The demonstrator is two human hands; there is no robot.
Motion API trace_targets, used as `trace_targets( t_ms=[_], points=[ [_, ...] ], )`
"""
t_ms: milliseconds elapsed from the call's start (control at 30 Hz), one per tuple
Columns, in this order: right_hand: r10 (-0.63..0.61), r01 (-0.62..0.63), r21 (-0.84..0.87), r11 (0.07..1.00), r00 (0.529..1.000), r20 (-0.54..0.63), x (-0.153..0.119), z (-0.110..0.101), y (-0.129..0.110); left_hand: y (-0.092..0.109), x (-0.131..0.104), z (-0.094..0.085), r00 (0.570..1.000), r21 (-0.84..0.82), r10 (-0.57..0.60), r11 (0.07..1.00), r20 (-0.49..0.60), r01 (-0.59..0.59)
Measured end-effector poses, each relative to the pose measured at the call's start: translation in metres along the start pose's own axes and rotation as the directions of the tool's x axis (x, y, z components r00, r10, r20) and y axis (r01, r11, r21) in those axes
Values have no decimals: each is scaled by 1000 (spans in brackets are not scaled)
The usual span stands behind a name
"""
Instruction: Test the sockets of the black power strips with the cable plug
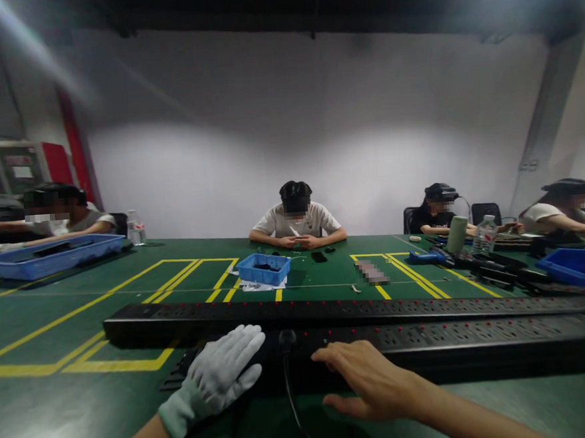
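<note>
A long black power strip (461, 340) with rows of sockets and small red dots lies across the green table in front of me. My left hand (223, 370), in a white glove, rests on its left end with the fingers stretched out. Bare, my right hand (361, 378) lies on the strip's near side, fingers extended and thumb apart. Between my hands a black plug (288, 341) sits in a socket, and its cord (294, 406) runs down toward me. Neither hand touches the plug. A second power strip (189, 314) lies parallel just behind.
A small blue basket (263, 269) with dark parts stands mid-table. Larger blue trays (49, 259) are at left and right (581, 267). Black parts, a green cup (456, 235) and a bottle (485, 235) crowd the right side. Several people sit around the table.
</note>
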State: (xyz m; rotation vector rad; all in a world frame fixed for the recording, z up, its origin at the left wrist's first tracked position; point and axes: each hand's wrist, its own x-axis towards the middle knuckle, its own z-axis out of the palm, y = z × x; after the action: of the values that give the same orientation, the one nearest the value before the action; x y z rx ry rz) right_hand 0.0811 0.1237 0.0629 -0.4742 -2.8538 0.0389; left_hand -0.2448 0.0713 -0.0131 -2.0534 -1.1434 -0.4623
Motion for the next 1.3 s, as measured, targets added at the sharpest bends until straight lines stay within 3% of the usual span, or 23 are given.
trace_targets(
  t_ms=[133,267,367,600,700,767,833,900,967,1033,1100,1133,1167,1200,1233,1267,1300],
  points=[
    [118,-119,-23,993,991,-60,65,18,4,1,2,-6,1000,-38,-9,999,-1,9],
    [68,-61,-90,994,995,76,101,25,22,2,4,-7,1000,-48,-16,999,-9,16],
    [52,-40,-109,993,993,110,106,28,29,2,4,-7,1000,-61,-23,998,11,24],
    [95,-94,15,995,994,-52,98,40,34,3,4,-8,996,-77,-46,996,70,51],
    [230,-203,130,971,941,-247,98,27,37,4,5,-8,998,-95,-41,994,54,46],
    [377,-326,190,926,824,-423,93,10,41,3,5,-8,998,-110,-36,993,44,41],
    [423,-431,116,895,738,-526,78,-11,46,1,3,-8,998,-123,-45,991,48,50],
    [386,-488,-108,866,792,-473,54,-35,51,1,2,-9,994,-166,-88,981,62,97],
    [406,-520,-310,796,838,-363,27,-59,56,10,8,-12,976,-286,-197,934,91,215],
    [491,-578,-405,708,816,-307,4,-84,60,32,26,-20,924,-505,-342,775,170,380],
    [554,-628,-435,646,777,-299,-10,-110,64,72,57,-34,875,-766,-366,445,316,463],
    [566,-649,-441,620,759,-321,-13,-123,67,96,76,-42,879,-870,-275,203,389,448],
    [570,-674,-447,588,738,-361,-13,-135,69,123,95,-51,895,-900,-99,-103,434,425],
    [563,-691,-458,560,722,-402,-12,-148,73,149,114,-60,911,-812,85,-424,404,400],
    [548,-697,-470,542,717,-431,-10,-161,76,174,130,-69,916,-649,204,-653,346,390],
    [527,-699,-479,532,715,-458,-7,-174,81,196,143,-79,911,-487,306,-772,278,408],
    [496,-701,-481,526,712,-497,-5,-189,87,214,151,-88,892,-389,385,-803,238,451]
  ],
)
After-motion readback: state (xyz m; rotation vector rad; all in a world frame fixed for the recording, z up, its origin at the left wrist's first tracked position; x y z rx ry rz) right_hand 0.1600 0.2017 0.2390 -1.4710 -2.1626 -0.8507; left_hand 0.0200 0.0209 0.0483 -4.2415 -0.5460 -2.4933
